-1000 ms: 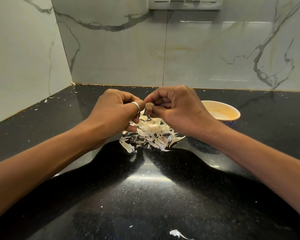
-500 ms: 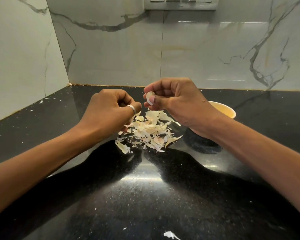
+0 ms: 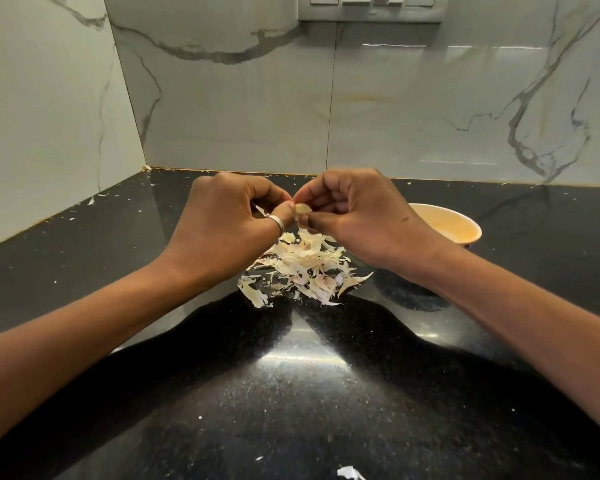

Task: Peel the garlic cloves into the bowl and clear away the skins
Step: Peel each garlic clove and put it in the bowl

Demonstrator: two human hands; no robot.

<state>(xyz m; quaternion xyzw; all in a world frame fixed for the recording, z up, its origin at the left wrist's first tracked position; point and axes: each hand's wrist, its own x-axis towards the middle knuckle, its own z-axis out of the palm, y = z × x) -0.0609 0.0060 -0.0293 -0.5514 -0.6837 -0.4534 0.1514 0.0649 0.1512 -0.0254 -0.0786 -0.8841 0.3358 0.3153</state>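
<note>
A small pale garlic clove [image 3: 302, 210] is pinched between the fingertips of both hands, above the counter. My left hand [image 3: 227, 223], with a silver ring on the thumb, has its fingers curled and its thumb against the clove. My right hand [image 3: 357, 216] grips the clove from the right with thumb and curled fingers. Below them lies a heap of papery garlic skins [image 3: 305, 268] on the black counter. A cream bowl [image 3: 454, 225] stands to the right, partly hidden behind my right wrist; its contents are unclear.
The glossy black counter [image 3: 291, 393] runs into a corner of marble-patterned walls at the back and left. Tiny skin flakes are scattered over it, and one white scrap [image 3: 350, 473] lies at the near edge. A switch panel [image 3: 371, 6] sits high on the back wall.
Half a second ago my right hand held the clove alone, apart from the left. Both hands have come together again and pinch the clove between them.
</note>
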